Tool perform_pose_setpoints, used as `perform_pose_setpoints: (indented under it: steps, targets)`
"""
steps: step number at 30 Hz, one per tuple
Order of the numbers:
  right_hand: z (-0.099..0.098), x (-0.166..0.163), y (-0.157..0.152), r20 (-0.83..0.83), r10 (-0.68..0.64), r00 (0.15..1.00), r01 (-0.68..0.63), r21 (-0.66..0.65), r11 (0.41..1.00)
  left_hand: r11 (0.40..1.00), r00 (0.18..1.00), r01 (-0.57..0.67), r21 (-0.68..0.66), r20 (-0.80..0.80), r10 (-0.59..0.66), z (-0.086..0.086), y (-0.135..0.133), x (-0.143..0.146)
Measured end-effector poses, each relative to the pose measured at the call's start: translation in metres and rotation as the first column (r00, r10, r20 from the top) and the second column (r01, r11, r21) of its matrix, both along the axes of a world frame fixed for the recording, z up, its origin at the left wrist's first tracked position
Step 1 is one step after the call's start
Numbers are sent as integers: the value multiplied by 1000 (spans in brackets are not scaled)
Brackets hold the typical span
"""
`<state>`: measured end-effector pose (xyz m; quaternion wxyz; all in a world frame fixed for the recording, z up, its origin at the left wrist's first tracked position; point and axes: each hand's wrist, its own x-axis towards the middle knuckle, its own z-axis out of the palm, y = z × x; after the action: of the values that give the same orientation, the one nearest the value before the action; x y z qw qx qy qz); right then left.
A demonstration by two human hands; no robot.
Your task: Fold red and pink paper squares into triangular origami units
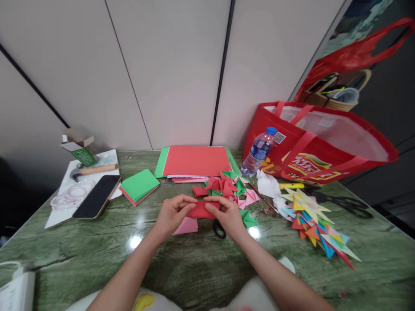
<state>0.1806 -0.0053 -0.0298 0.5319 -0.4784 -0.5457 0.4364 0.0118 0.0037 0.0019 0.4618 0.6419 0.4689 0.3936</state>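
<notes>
Between both hands, above the green marbled table (106, 250), is a folded piece of red paper (199, 210). My left hand (177, 214) pinches its left end between thumb and fingers. At the right end my right hand (227, 212) grips it the same way. Below the paper lies a pink paper sheet (187, 226), partly covered by the left hand. A black scissors handle (219, 230) shows under the right hand; the blades are hidden. Just behind the hands is a pile of folded red, green and pink paper pieces (225, 186).
Red and green sheets (197, 160) lie by the wall, with a stack of green squares (140, 185) to their left. Further left are a phone (97, 196) and hammer (97, 169). At right stand a water bottle (259, 152), red bag (292, 142) and colourful folded-paper chain (319, 226).
</notes>
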Motion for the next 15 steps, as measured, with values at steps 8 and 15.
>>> perform_pose_setpoints:
  steps: [8, 15]
  targets:
    - [0, 1, 1, -78, -17, 997, 13, -59, 998, 1000, 1000, 2, 13, -6, -2, 0, -1, 0]
    - [1, 3, 1, -59, 69, 996, -75, -95, 993, 999, 998, 40, 15, -49, -39, 2, 0, -1]
